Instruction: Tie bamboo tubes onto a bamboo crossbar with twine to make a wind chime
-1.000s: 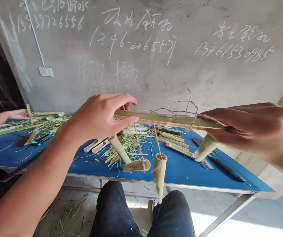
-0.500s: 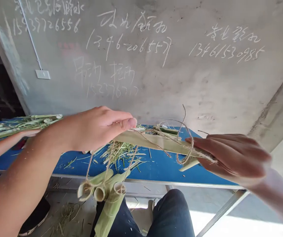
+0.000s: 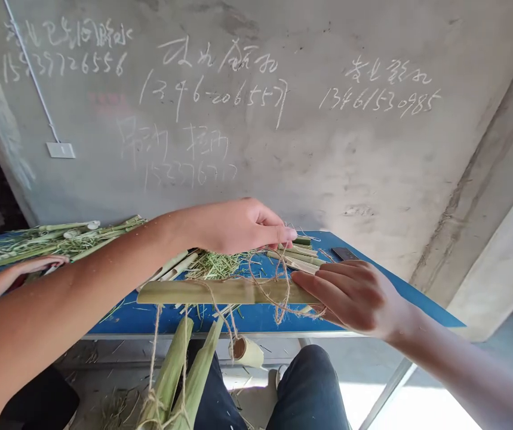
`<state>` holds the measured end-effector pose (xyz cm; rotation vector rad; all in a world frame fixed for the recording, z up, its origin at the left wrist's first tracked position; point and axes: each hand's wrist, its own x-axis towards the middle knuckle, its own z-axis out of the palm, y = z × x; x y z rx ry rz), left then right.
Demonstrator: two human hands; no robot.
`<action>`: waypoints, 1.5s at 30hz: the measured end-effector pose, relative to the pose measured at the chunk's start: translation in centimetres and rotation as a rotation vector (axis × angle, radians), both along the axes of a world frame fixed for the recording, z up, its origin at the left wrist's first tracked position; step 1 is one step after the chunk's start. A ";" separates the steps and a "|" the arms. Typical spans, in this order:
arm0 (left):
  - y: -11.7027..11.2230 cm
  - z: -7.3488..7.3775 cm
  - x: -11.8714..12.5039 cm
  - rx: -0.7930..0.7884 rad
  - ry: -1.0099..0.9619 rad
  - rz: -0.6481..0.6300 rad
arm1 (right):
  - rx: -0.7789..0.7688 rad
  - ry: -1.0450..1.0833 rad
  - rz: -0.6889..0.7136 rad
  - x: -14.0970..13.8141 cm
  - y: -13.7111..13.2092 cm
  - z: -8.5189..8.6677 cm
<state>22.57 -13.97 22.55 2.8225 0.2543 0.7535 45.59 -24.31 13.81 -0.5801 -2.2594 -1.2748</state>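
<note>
The right hand is clamped on a bamboo strip, with twine looped around it and tubes dangling below the hands. The left hand sits apart, just above the strip (touching or not, I can't tell).

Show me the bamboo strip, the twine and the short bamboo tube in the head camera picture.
Bamboo strip [image 3: 220,291]: head view, middle of its length.
Twine [image 3: 279,315]: head view, loop just below the strip.
Short bamboo tube [image 3: 248,353]: head view, outer wall.
</note>
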 end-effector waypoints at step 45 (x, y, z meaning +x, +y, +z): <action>0.7 -6.1 1.9 -0.181 0.194 0.038 | -0.137 0.190 0.013 1.2 1.0 -5.0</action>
